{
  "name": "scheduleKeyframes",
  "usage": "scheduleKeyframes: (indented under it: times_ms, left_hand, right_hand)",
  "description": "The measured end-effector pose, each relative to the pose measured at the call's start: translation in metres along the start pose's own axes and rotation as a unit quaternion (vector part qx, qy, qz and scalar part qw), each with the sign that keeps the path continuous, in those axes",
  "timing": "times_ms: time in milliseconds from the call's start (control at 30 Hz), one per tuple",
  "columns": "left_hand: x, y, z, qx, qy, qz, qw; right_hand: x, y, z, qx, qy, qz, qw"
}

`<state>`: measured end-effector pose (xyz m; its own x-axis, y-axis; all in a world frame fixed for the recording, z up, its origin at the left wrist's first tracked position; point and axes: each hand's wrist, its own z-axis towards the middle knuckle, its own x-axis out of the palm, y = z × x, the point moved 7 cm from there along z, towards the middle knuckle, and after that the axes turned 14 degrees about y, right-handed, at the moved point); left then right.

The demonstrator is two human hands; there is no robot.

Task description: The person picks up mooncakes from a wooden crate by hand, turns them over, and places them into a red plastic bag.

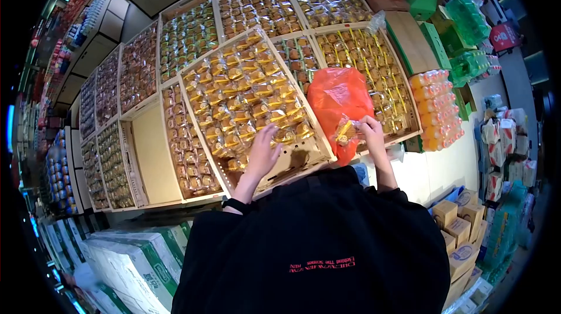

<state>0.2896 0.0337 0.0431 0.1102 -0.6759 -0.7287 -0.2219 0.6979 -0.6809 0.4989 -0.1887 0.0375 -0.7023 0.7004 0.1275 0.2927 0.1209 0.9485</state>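
Note:
My right hand [373, 134] pinches a clear-wrapped pastry [346, 132] with a yellow label. Behind and beneath that pastry spreads a red plastic bag [339, 93], lying over the edge between two crates. My left hand [264, 149], fingers apart, is over the near part of a tilted wooden crate [318, 139] filled with rows of wrapped pastries [236, 89]. Its fingertips overlap the pastries nearest me. Bare wood shows in the crate's near corner.
More wooden crates of wrapped pastries [196, 33] surround the tilted one; one crate [155, 153] shows bare wood. Orange drink bottles [435, 109] and green bottle packs [467, 19] stand at right. Cardboard boxes [459, 229] are stacked at lower right, green-white cartons [137, 264] at lower left.

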Motion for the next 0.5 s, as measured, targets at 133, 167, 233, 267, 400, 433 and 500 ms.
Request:
scheduleKeyframes:
  times_ms: [133, 167, 233, 267, 400, 433, 500]
  left_hand:
    - [-0.018, -0.041, 0.004, 0.06, -0.031, -0.004, 0.998]
    - [-0.021, -0.048, 0.002, 0.097, -0.034, 0.001, 0.995]
    - [-0.026, -0.047, -0.004, 0.093, -0.031, -0.005, 0.995]
    - [-0.027, -0.048, -0.009, 0.102, -0.024, -0.016, 0.994]
    - [-0.031, -0.038, -0.032, 0.071, -0.058, 0.034, 0.995]
    - [-0.03, -0.041, -0.037, 0.092, -0.047, 0.069, 0.992]
    - [-0.022, -0.037, -0.048, 0.084, 0.003, 0.065, 0.994]
  right_hand:
    - [0.06, -0.006, 0.032, 0.001, 0.143, -0.109, 0.984]
    - [0.082, -0.005, 0.037, -0.003, 0.199, -0.194, 0.961]
    - [0.117, -0.001, 0.043, 0.008, 0.227, -0.192, 0.955]
    - [0.133, 0.0, 0.045, 0.017, 0.243, -0.195, 0.95]
    - [0.184, -0.001, 0.05, 0.013, 0.353, -0.257, 0.9]
    - [0.194, -0.005, 0.049, 0.04, 0.379, -0.231, 0.895]
    - [0.209, -0.019, 0.049, 0.059, 0.409, -0.253, 0.875]
